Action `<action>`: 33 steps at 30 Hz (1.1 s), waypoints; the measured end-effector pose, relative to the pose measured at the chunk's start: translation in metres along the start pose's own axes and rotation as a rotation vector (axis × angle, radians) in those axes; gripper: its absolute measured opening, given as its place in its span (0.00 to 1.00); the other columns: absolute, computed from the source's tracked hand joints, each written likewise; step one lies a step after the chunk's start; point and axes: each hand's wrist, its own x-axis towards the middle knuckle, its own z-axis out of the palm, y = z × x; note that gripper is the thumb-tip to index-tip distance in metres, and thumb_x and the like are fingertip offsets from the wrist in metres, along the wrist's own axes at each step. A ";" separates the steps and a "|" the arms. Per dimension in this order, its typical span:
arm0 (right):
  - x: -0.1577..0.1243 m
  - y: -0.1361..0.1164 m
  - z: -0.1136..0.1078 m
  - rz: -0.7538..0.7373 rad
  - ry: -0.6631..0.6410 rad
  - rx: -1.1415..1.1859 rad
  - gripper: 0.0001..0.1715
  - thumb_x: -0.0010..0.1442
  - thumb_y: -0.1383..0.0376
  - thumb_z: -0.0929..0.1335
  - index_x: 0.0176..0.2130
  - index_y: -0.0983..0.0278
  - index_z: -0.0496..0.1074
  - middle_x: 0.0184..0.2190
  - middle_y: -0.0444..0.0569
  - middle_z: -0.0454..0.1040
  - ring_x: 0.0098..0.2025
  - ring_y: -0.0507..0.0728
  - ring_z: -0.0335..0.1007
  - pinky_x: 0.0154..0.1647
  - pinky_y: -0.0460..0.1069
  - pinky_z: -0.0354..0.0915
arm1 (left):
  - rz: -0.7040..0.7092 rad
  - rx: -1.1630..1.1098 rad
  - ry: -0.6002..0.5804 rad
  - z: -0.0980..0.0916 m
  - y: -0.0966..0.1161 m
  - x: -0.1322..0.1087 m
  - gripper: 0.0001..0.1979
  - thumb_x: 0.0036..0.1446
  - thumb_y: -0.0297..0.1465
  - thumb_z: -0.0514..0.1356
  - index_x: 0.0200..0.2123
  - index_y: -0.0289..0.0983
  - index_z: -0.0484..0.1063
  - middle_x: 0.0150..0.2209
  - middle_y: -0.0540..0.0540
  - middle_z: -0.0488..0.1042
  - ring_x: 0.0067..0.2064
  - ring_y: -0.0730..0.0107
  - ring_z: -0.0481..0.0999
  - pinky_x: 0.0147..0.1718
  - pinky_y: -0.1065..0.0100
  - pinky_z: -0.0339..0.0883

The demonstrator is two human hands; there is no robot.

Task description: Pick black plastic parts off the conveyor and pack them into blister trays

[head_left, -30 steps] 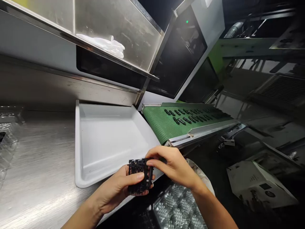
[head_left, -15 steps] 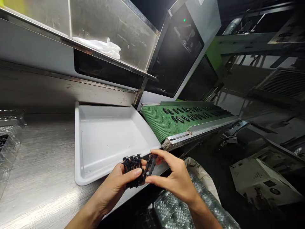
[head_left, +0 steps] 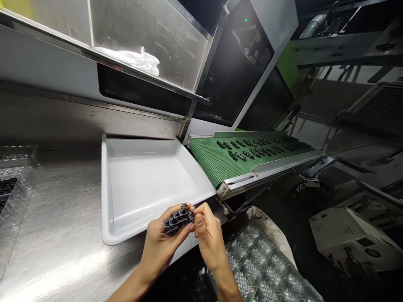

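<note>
Several small black plastic parts [head_left: 178, 222] are bunched side by side between my two hands, just above the front edge of the white tray. My left hand [head_left: 159, 241] is closed around the bunch, thumb below and fingers behind. At the bunch's right end my right hand [head_left: 209, 235] has thumb and curled fingers pressed against the outermost part. Its fingertips partly hide what they pinch. The white tray [head_left: 151, 176] lies beyond the hands on the steel table [head_left: 69, 201].
A green conveyor belt [head_left: 204, 163] with rows of black parts runs off to the right. Clear plastic trays [head_left: 19, 188] stand at the left edge, and more clear trays [head_left: 261, 260] sit below right. White gloves [head_left: 132, 58] lie on a steel shelf above.
My right hand has moved in to the left, bringing the separate black part against the bunch. The bunch has turned in my left hand, so another side of it faces me.
</note>
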 end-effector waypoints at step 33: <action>0.016 -0.025 -0.045 -0.689 -0.314 -0.469 0.54 0.56 0.57 0.75 0.68 0.58 0.43 0.56 0.54 0.70 0.58 0.63 0.67 0.61 0.57 0.62 | -0.491 -0.359 -0.430 -0.020 0.045 0.016 0.08 0.49 0.33 0.68 0.34 0.37 0.79 0.31 0.48 0.76 0.33 0.64 0.71 0.34 0.68 0.63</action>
